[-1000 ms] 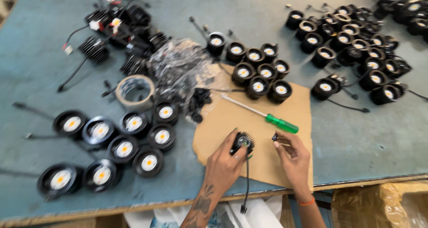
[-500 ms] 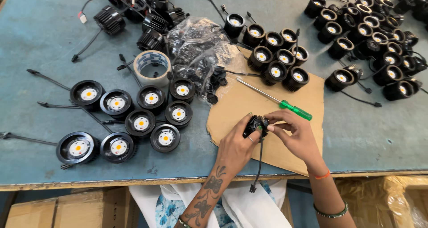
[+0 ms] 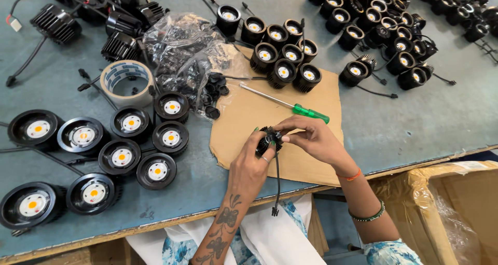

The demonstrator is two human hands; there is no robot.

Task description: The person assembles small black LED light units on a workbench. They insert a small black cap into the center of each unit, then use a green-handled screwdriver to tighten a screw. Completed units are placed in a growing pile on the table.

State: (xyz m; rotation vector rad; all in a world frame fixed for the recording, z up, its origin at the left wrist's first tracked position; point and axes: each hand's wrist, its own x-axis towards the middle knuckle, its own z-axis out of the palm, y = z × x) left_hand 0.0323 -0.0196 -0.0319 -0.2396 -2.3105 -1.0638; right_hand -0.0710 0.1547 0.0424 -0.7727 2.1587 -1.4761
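Over the cardboard sheet (image 3: 249, 120), left hand (image 3: 249, 164) clasps the black lamp module (image 3: 268, 139) steady; right hand (image 3: 311, 138) pinches its top; screwdriver (image 3: 290, 106) at twelve o'clock.

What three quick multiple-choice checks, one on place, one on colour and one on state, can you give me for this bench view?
1. Where does the screwdriver lie?
A. On the cardboard sheet
B. Inside the tape roll
C. In the box at the right

2. What colour is the screwdriver's handle?
A. Red
B. Green
C. Yellow

3. How is the small black lamp part being handled?
A. It lies untouched on the table
B. Only one hand holds it
C. Both hands hold it above the cardboard, its cable hanging down

Answers:
1 A, its shaft and handle rest on the brown sheet beside a cluster of lamps.
2 B, the handle is bright green.
3 C, the left hand grips it from below while the right hand fingers it from above, and the black cable dangles past the table edge.
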